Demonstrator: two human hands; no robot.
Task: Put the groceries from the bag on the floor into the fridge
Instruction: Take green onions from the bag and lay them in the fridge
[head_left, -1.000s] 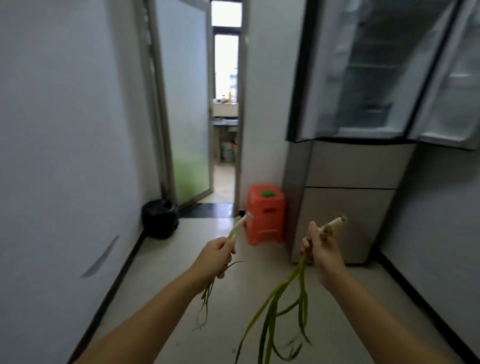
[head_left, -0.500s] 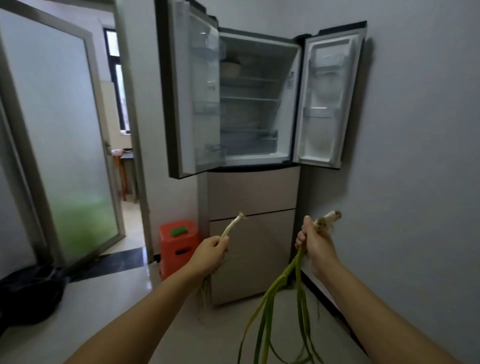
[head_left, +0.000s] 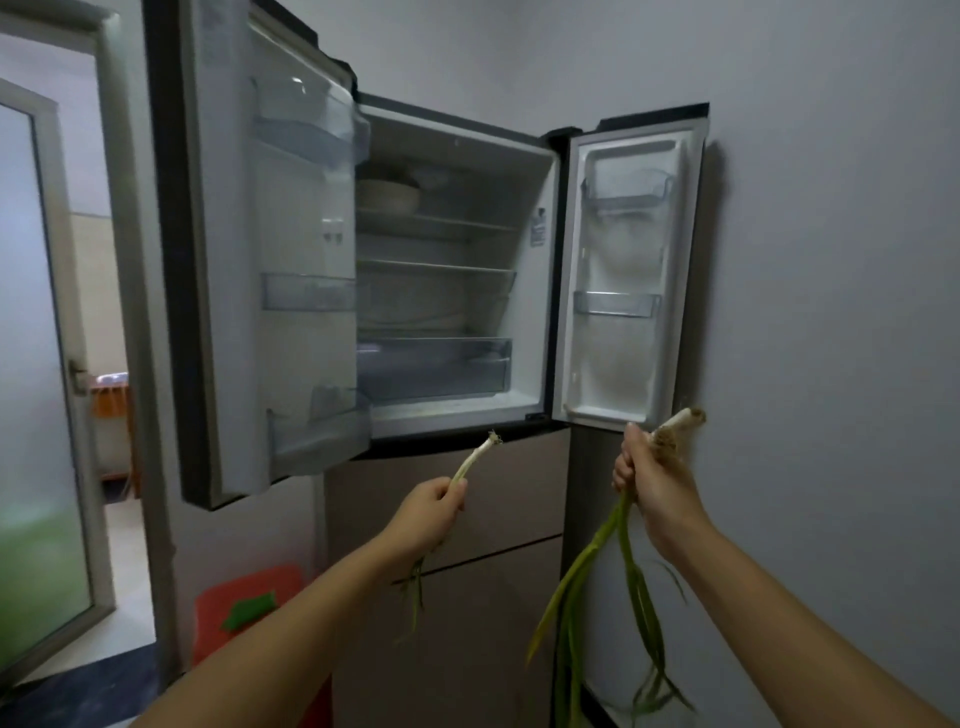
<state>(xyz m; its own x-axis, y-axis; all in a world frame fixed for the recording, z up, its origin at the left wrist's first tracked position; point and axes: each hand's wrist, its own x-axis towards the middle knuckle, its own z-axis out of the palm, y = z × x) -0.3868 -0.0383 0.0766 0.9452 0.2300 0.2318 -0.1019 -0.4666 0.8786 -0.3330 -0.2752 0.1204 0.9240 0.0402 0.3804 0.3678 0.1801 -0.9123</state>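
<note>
Thin scallion: held in the left hand, white root end tilted up and to the right toward the fridge, a few limp green leaves trailing below the fist.
Scallion bunch: held in the right hand, rooty white ends sticking up past the thumb, long green leaves hanging down in front of the lower drawers.
Left hand grip: fingers curled closed around the thin stalk.
Right hand grip: fist clamped on the bunch just below the roots.
Position of both: in the air in front of the fridge, below the open upper compartment, level with the top drawer front; the two hands are apart.
Fridge doors: left door and right door both swung wide open; nothing stands between the hands and the shelves.
Upper shelf: a pale round bowl or pot at the left; its contents cannot be made out.
Lower shelves: glass, nothing clearly visible on them.
Crisper drawer: clear-fronted, at the bottom of the compartment, closed; contents unclear.
Door bins: clear racks on both doors, nothing readable inside.
Beside the fridge: an orange stool with a green patch on top, on the floor at lower left, partly hidden by the left forearm.
Far left: a frosted glass door with a doorway beyond.
Right: bare grey wall close against the fridge.
</note>
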